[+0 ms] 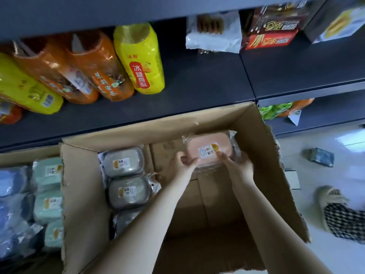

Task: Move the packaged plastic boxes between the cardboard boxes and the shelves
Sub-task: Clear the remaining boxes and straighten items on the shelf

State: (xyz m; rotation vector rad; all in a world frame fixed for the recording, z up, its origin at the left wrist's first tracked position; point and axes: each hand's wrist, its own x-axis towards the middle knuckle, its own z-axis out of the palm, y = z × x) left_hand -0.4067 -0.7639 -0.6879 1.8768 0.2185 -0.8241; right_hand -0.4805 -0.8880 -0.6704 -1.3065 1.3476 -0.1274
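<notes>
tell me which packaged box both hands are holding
The pink packaged box, gripped by the left hand and right hand; the grey boxes lie untouched to its left.

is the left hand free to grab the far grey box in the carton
Not yet, probably: the left hand grips the pink box with the right hand. Nothing covers the grey box beside it in the same carton, so once freed it likely could.

Only one text reads clearly: 冰糖雪梨

It runs down the red label [140, 76] of the yellow bottle [139, 56] on the shelf [197, 86]. The print on the orange bottle [102, 76] beside it is too blurred to read (likewise the cartons [273, 29] and the sticker [207, 151] on the pink packaged box [203, 140]).
</notes>
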